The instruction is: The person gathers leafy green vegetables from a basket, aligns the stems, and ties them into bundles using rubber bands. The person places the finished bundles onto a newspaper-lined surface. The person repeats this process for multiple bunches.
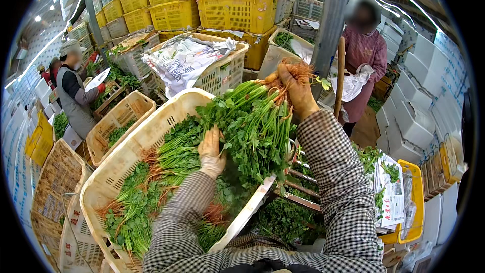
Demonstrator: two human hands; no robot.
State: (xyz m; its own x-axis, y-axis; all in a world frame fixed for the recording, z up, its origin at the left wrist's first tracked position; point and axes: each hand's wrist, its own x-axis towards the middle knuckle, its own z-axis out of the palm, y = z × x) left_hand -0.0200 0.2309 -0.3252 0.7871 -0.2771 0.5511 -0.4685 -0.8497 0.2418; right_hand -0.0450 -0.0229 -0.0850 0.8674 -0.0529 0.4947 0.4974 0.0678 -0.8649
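A large bunch of cilantro [257, 132] with orange-red roots hangs from my right hand [297, 91], which is closed around the root end, leaves pointing down. My left hand [212, 151], in a pale stained glove, touches the leafy side of that bunch with its palm and fingers; it is not clear that it grips anything. Both hands are over a white plastic crate [110, 167], where several more cilantro bunches [132, 204] lie with their roots showing. The right edge of the crate passes beneath the hanging leaves.
A slatted metal rack [301, 197] with loose greens [288, 216] is beside the crate. To the right stands a yellow basket [416, 201] with newspaper. A metal post [333, 19] and a wooden handle [340, 79] rise ahead. One co-worker stands front right, others at left. Yellow crates [235, 11] are stacked behind.
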